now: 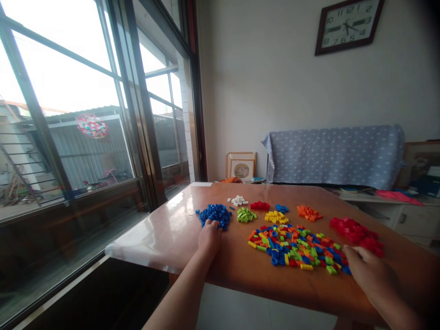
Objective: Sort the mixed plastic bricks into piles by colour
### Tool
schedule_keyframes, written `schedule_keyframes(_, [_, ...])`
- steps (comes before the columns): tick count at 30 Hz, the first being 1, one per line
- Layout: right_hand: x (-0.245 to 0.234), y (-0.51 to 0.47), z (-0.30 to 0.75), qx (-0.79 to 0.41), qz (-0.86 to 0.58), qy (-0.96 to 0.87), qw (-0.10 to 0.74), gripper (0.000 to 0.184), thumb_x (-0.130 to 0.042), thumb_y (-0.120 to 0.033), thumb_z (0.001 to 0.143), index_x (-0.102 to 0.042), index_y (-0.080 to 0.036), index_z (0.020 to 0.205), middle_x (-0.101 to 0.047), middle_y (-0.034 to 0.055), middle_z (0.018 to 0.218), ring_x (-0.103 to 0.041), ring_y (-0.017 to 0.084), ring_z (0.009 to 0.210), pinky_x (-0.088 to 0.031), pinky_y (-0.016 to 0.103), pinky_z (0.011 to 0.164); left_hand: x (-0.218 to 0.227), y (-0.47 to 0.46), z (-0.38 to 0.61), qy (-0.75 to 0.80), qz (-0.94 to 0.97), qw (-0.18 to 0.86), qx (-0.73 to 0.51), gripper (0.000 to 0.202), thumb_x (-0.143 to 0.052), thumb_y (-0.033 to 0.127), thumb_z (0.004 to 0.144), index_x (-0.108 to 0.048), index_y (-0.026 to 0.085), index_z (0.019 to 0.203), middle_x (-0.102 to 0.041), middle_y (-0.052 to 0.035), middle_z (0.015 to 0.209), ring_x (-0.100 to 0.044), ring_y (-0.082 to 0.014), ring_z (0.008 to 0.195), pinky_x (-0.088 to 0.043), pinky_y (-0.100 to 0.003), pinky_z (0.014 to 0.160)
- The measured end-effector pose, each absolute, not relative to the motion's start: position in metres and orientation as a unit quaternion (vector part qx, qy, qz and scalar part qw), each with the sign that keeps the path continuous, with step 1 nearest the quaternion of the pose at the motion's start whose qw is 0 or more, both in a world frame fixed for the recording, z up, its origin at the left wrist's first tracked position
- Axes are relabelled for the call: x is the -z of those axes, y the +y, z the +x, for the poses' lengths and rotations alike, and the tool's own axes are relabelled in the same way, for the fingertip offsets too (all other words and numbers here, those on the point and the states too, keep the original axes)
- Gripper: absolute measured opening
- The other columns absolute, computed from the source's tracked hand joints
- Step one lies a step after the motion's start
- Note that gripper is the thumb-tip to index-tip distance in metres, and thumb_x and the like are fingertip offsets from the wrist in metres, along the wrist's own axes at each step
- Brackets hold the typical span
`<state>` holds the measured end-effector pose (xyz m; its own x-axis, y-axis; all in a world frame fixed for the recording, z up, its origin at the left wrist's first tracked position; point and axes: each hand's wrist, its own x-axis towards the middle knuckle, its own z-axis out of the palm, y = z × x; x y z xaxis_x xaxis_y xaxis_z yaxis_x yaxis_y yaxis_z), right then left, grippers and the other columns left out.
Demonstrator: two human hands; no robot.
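Observation:
My left hand rests at the near edge of a pile of blue toy building pieces. Its fingers are curled together, and whatever may be in them is hidden. At the right end of a wide mixed heap of coloured building bricks, my right hand has its fingers bent in close to the thumb. I cannot make out a piece in that hand. A blue piece lies beside its fingers. Just beyond the right hand is a pile of red pieces.
Smaller one-colour piles stand farther back: white, lime green, red, yellow, blue and orange. All lie on a brown table. Beyond it, a blue patterned cloth covers something; windows line the left.

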<state>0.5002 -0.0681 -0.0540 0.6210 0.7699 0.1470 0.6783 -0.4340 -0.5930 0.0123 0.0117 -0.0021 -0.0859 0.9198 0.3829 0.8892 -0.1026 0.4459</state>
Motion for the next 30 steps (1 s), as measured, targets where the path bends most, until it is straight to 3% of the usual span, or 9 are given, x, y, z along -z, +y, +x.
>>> schedule_keyframes(6, [0.054,-0.068,0.500,-0.077,-0.841,-0.434,0.315,0.046,-0.037,-0.064,0.087,-0.067,-0.029,0.090,-0.072,0.0118,0.089,-0.065,0.033,0.083,-0.043,0.036,0.070,0.011,0.019,0.008,0.666,0.667,0.025,-0.334,0.027,-0.056,0.030,0.091,-0.066,0.023,0.115,-0.060,-0.0067,0.111,-0.062,-0.0179,0.096,-0.045,-0.026,0.083])
schedule_keyframes(13, [0.053,-0.070,0.499,-0.081,-0.841,-0.426,0.323,0.044,-0.041,-0.063,0.085,-0.067,-0.029,0.093,-0.072,0.0124,0.089,-0.066,0.034,0.085,-0.043,0.037,0.071,0.015,0.020,0.000,0.653,0.666,0.025,-0.361,0.020,-0.055,0.032,0.092,-0.069,0.020,0.100,-0.061,-0.0056,0.103,-0.060,-0.0162,0.092,-0.046,-0.027,0.084])
schedule_keyframes(21, [0.050,-0.071,0.494,-0.076,-0.836,-0.431,0.333,0.043,-0.039,-0.063,0.086,-0.065,-0.030,0.084,-0.072,0.0104,0.087,-0.065,0.033,0.081,-0.043,0.036,0.069,0.011,0.024,0.005,0.620,0.702,0.019,-0.350,0.034,-0.054,0.009,0.082,-0.068,0.021,0.110,-0.061,-0.0064,0.112,-0.060,-0.0179,0.102,-0.046,-0.028,0.094])
schedule_keyframes(30, [0.056,-0.067,0.499,-0.084,-0.834,-0.424,0.343,0.041,-0.041,-0.064,0.085,-0.066,-0.031,0.082,-0.072,0.0104,0.087,-0.066,0.033,0.081,-0.043,0.037,0.070,0.004,0.036,0.005,0.621,0.712,0.008,-0.328,0.033,-0.056,0.016,0.084,-0.065,0.021,0.116,-0.062,-0.0099,0.115,-0.061,-0.0235,0.104,-0.046,-0.033,0.095])
